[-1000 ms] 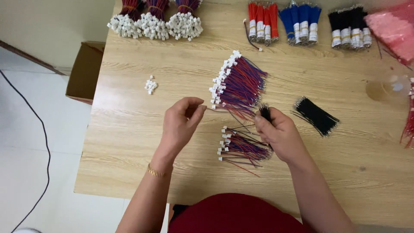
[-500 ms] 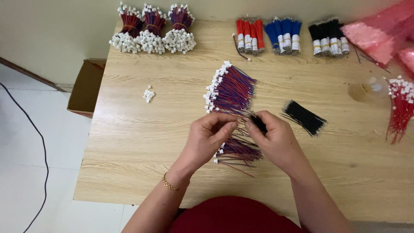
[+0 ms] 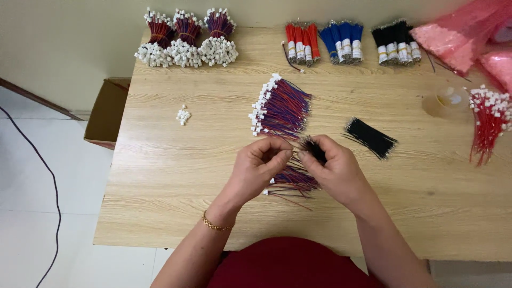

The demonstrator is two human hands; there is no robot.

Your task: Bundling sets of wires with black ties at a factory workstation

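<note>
wooden table [image 3: 160, 176], seen from above, with a person seated at its near edge. left hand [image 3: 257, 169]: fingers curled inward, thumb and fingertips pressed together on thin wire ends at the centre; a gold bracelet [image 3: 214, 224] sits on the wrist. right hand [image 3: 333, 169]: fingers closed around a small tuft of black wires [image 3: 313, 148], its fingertips meeting those of the left hand; whether one wire or several sits in the shared pinch cannot be told. small bundle of red and blue wires [image 3: 292, 181]: lying on the table directly under and between the two hands, partly hidden by them, white connectors at its left end. larger fan of red and blue wires [image 3: 281, 108]: just beyond the hands, white connectors along its left edge. loose black wire bundle [image 3: 370, 137]: to the right of the hands, lying slantwise, apart from them. small cluster of white connectors [image 3: 183, 115]: well to the left, alone. far edge, left: three tied wire bundles with white connectors [image 3: 184, 40]. far edge, middle to right: red wire bundles [image 3: 301, 42], blue wire bundles [image 3: 341, 40], black wire bundles [image 3: 396, 42]. right edge: red wires with white connectors [image 3: 488, 120], pink plastic bags [image 3: 464, 34], a clear tape roll [image 3: 442, 102]. floor, left of the table: cardboard box [image 3: 106, 112], black cable [image 3: 48, 176].
</note>
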